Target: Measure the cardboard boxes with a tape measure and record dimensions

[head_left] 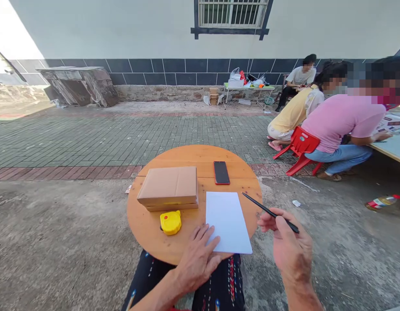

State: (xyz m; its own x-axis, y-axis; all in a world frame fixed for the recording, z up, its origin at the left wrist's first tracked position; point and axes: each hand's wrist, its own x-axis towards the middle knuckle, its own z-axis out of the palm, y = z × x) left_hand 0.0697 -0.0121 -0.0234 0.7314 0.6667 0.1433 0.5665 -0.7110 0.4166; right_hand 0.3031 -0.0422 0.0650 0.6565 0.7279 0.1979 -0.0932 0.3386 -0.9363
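My right hand (289,242) pinches a black pen (267,211) to the right of the round wooden table (200,181), its tip pointing up and left over the table's right side. Flat on the table, a white sheet of paper (227,220) carries no visible marks. My left hand (201,257) lies with fingers spread over the paper's lower left edge. Left of that hand is a yellow tape measure (170,222) with a red button. Behind it sits a closed cardboard box (170,185). A phone with a red case (221,172) rests beyond the paper, its screen dark.
People sit on the right, one on a red chair (303,142) by another table (391,144). A bottle with a red cap (383,201) lies on the concrete. A cluttered small table (267,87) and an old stone-like structure (79,82) stand along the wall.
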